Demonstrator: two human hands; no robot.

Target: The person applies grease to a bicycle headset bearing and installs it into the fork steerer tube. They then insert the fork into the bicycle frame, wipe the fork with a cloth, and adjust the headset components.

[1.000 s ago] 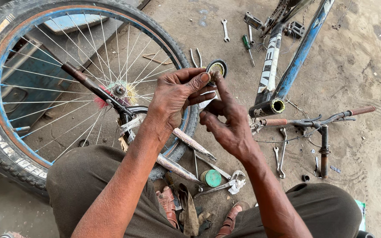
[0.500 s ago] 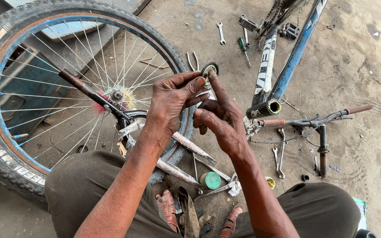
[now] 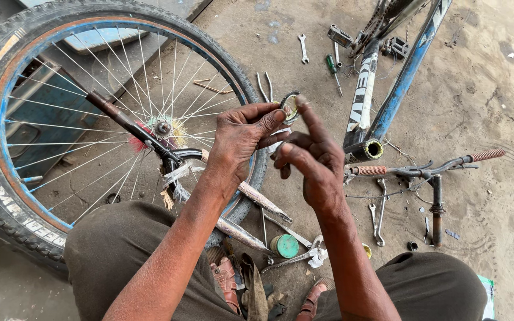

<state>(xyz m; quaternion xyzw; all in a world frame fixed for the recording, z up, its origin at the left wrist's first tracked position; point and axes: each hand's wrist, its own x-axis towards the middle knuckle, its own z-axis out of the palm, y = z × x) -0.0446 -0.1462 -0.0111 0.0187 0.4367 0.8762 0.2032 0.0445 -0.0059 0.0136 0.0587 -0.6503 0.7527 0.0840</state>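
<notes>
In the middle of the frame, the left hand (image 3: 242, 139) pinches a small metal ring (image 3: 290, 107) by thumb and finger. The right hand (image 3: 313, 163) is just beside it, one fingertip touching the ring's rim, the other fingers loose, above the bicycle wheel (image 3: 43, 148).

green round tin (image 3: 284, 245) | ground by feet | white frame label (image 3: 361, 95)

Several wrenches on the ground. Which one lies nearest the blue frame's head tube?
The wrench under the handlebar, just right of the right hand; the small one lies far off.
</notes>
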